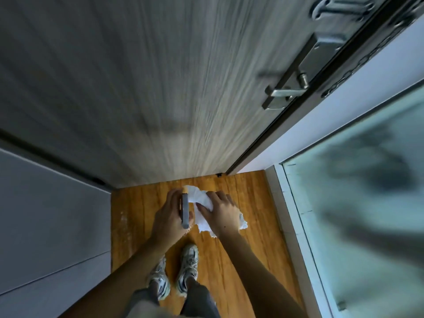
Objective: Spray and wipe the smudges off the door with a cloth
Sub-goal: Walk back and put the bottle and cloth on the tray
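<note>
Hands meet low in front of the grey wood-grain door (pixel 149 76). Left hand (pixel 168 216) grips a flat grey object (pixel 185 211), perhaps the sprayer; right hand (pixel 221 214) bunches the white cloth (pixel 202 203) at 3 o'clock of it. Better fold the cloth into a pad before wiping.

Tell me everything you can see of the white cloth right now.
The cloth is white, thin and crumpled, possibly paper-like. It is held low in front of the person, above the wooden floor, away from the door. The right hand lies on top with fingers curled around it; ragged edges stick out past the wrist. Its left edge meets the grey object in the left hand.
</note>
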